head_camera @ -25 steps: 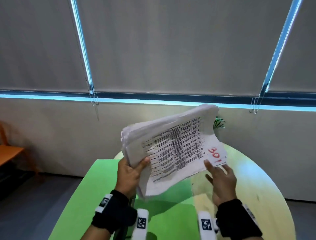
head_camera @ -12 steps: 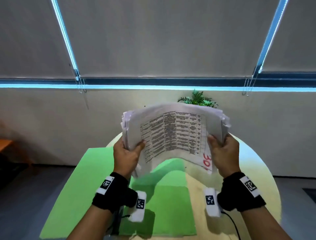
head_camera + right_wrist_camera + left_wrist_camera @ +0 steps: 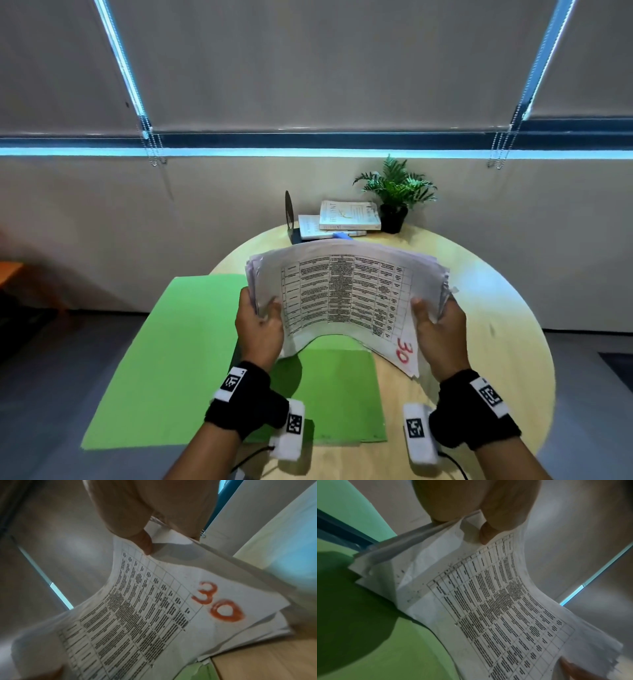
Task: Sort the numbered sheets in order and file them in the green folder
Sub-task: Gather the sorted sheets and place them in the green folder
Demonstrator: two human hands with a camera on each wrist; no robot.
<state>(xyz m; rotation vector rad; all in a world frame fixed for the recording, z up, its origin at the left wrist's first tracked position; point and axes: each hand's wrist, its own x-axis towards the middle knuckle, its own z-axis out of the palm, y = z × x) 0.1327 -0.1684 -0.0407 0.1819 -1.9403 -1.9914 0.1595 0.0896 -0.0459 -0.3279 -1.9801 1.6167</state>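
A thick stack of printed sheets (image 3: 346, 291) bows upward above the table, held at both short ends. Its top sheet carries a table of text and a red "30" (image 3: 405, 350) at the near right corner, which also shows as the "30" (image 3: 217, 601) in the right wrist view. My left hand (image 3: 260, 322) grips the left end of the stack (image 3: 488, 608), thumb on top. My right hand (image 3: 435, 325) grips the right end, thumb on the top sheet. The green folder (image 3: 191, 363) lies open and flat beneath, its left part past the table edge.
The round wooden table (image 3: 479, 342) carries a small pile of books (image 3: 342, 219) against a black bookend (image 3: 289, 216) and a potted plant (image 3: 394, 195) at its far edge. Behind stand a wall and drawn blinds. Dark floor surrounds the table.
My right hand went from open beside the stack to gripping its right end. The stack came level and bowed, then sank toward the table as the view tilted down.
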